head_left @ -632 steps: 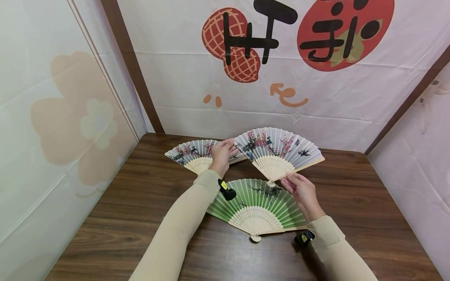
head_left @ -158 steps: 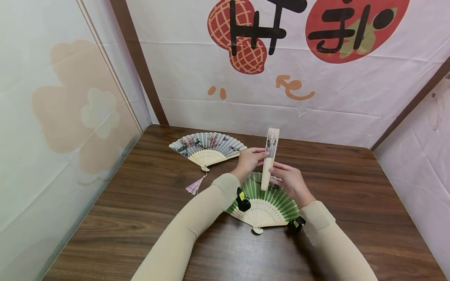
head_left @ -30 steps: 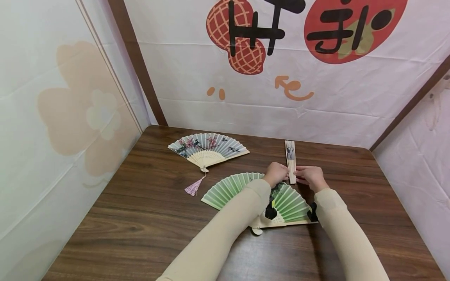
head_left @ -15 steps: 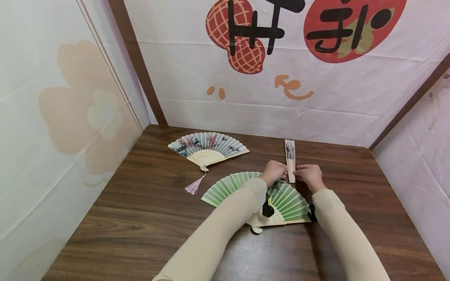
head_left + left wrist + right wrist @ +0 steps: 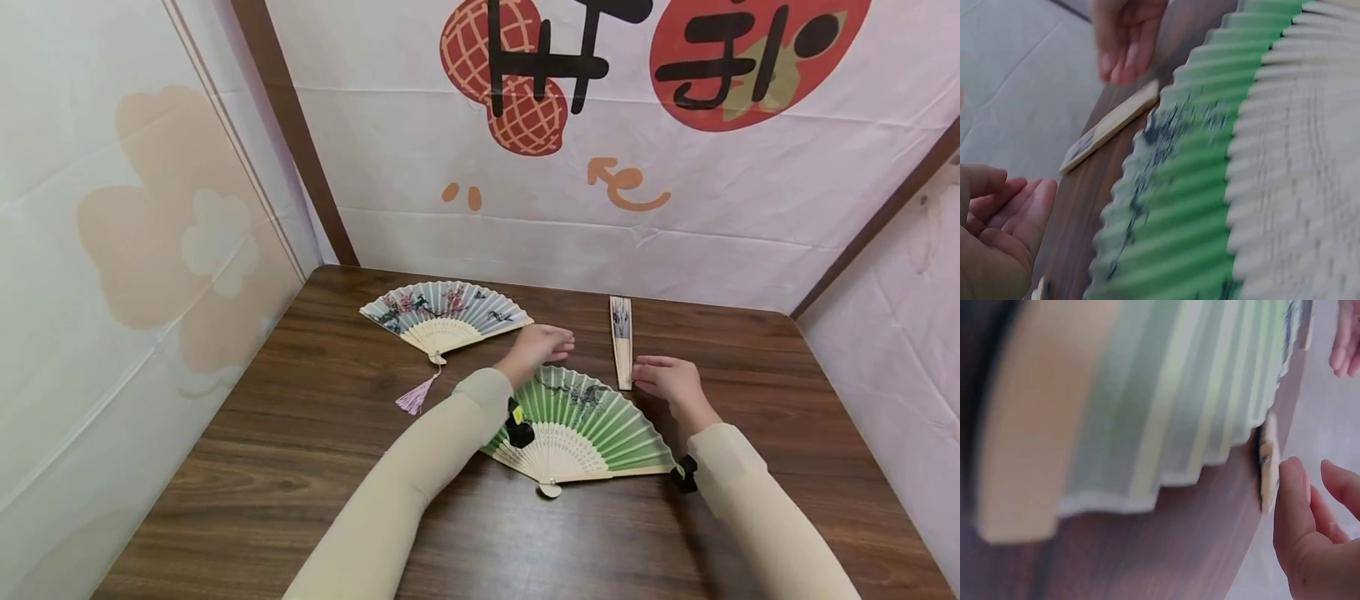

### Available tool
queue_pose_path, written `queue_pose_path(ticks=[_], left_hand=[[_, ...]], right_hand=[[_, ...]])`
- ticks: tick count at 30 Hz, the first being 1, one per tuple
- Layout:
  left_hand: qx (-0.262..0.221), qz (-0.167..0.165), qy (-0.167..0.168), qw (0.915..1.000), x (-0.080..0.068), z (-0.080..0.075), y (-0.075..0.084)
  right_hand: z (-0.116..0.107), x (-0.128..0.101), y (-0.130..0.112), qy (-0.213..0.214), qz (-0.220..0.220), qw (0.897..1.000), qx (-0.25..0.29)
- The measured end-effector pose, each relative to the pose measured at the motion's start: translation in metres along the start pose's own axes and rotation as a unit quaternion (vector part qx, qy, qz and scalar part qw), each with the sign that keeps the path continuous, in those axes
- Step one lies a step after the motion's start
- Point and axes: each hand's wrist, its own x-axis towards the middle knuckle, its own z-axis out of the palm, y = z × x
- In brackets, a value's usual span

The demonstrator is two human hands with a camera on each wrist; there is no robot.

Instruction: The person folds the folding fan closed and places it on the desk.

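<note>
A folded hand fan [image 5: 621, 342] lies lengthwise at the back right of the table, its pale ribs and a strip of printed grey cloth showing. My right hand [image 5: 670, 385] hovers just right of the fan's near end; in the right wrist view, thumb and fingers [image 5: 1294, 494] are parted with nothing between them. Left of the folded fan, my left hand [image 5: 542, 346] is above the far edge of a spread green fan [image 5: 630, 433], its fingers loosely bent and holding nothing. The left sleeve covers the green fan's left part.
A spread grey fan [image 5: 450, 310] with pink blossoms lies at the back left, its lilac tassel [image 5: 414, 398] trailing toward the front. The brown wooden table [image 5: 300, 467] meets a printed cloth backdrop [image 5: 420, 242] behind and cloth at both sides.
The fan held spread 21 seconds ago was folded and held up, and now lies on the table. Since half a second ago both hands have left it, the left going left, the right slightly right.
</note>
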Motion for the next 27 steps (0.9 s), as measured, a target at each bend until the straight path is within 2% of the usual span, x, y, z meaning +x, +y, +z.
queue_pose_path(ticks=[5,11,20,27], left_hand=[[0.019,0.01,0.0,0.9998,-0.008,-0.027,0.004],[0.023,0.014,-0.001,0.9996,-0.016,-0.052,0.002],[0.038,0.016,0.018,0.999,-0.034,-0.087,-0.005],[0.065,0.012,0.037,0.9971,-0.054,-0.109,-0.012]], right_hand=[[0.003,-0.014,0.002,-0.045,0.011,0.997,0.065],[0.011,-0.029,0.007,-0.097,0.003,0.99,0.101],[0.025,-0.051,0.015,-0.163,0.039,0.972,0.162],[0.032,-0.068,0.025,-0.21,0.066,0.96,0.175]])
